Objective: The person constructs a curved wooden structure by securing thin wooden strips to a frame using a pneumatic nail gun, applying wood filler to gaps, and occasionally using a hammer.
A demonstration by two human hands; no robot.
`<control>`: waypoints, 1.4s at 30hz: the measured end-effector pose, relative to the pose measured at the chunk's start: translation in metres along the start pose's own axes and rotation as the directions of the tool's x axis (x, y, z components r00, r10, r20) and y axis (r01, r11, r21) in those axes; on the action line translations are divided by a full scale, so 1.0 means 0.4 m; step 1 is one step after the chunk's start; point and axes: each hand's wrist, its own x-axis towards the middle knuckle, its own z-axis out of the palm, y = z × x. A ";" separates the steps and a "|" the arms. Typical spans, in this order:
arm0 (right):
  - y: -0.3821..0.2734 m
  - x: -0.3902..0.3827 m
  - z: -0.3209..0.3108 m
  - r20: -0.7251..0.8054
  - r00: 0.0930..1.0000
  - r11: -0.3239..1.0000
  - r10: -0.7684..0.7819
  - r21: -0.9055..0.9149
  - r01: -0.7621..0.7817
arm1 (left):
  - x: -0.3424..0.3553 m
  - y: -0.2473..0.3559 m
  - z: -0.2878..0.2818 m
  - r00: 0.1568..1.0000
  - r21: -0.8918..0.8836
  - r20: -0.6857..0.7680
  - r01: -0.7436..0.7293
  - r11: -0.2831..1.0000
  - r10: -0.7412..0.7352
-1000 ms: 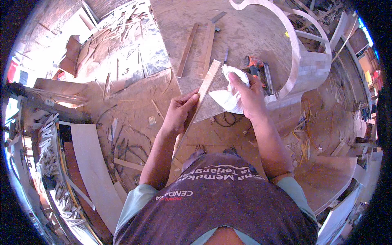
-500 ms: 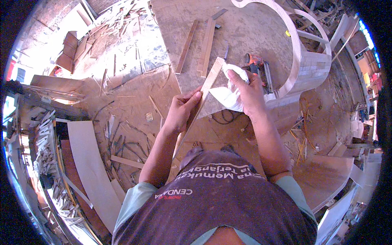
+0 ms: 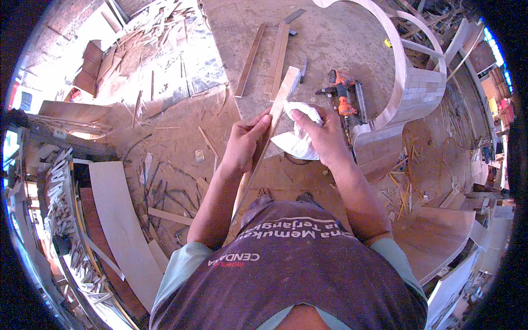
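My left hand [image 3: 245, 146] grips a long, narrow strip of pale wood [image 3: 285, 91], thumb on top and fingers underneath. The strip slants from close to my body up toward the worktable. Just right of it, my right hand [image 3: 328, 138] is closed around a soft, crumpled white plastic bag [image 3: 298, 144]. The bag's upper end lies against or very near the strip's face, a little below its far end; whether they touch I cannot tell. What the bag contains is hidden.
On the worktable [image 3: 231, 55] lie several wooden strips [image 3: 251, 60], a blue-handled tool [image 3: 303, 70] and an orange-and-black nail gun [image 3: 345, 78]. A curved wooden frame [image 3: 410, 93] stands at the right. Offcuts litter the floor; a long pale panel [image 3: 118, 220] leans at the left.
My right hand and the white bag have shifted down and left, away from the strip's far end and toward me. The strip's far end sits slightly higher and farther left.
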 end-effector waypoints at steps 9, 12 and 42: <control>0.013 -0.020 0.019 0.048 0.998 0.997 0.032 -0.071 -0.029 | 0.022 0.019 -0.003 0.998 -0.072 -0.025 0.049 0.996 -0.051; 0.019 -0.025 0.025 0.047 0.998 0.992 0.048 -0.119 -0.042 | 0.031 0.023 0.002 0.998 -0.107 -0.029 0.048 0.993 -0.051; 0.117 -0.093 0.073 0.229 0.965 0.963 0.124 -0.263 -0.061 | 0.125 0.108 0.021 0.985 -0.233 -0.074 -0.167 0.958 0.153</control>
